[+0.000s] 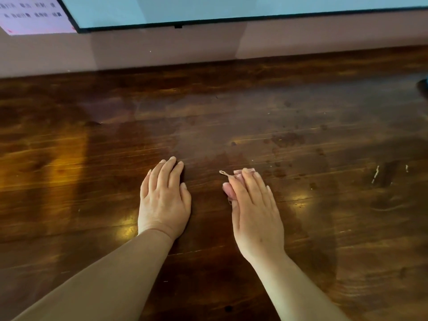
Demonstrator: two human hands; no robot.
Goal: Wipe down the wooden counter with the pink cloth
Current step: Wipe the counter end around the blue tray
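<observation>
My right hand (256, 214) lay flat on the wooden tabletop (92, 158), fingers (249, 181) straight and close together, pressing the pink cloth (238, 176) down beneath them. Only a little of the cloth showed: a pink edge past my fingertips and along the thumb side of the hand, with a thin loop or thread, I could not tell which, sticking out toward my left hand (164, 200). That left hand rested palm down on the bare wood just beside the cloth, apart from it, fingers relaxed and straight, holding nothing. Beyond the cloth, toward the wall (162, 52), the wood carried a darker patch that looked damp, and dark spots were scattered on the far side of the cloth from my left hand. Farther that way two small pale marks (375, 173) sat on the boards. Above the wall's base hung a black-framed screen (208, 8).
</observation>
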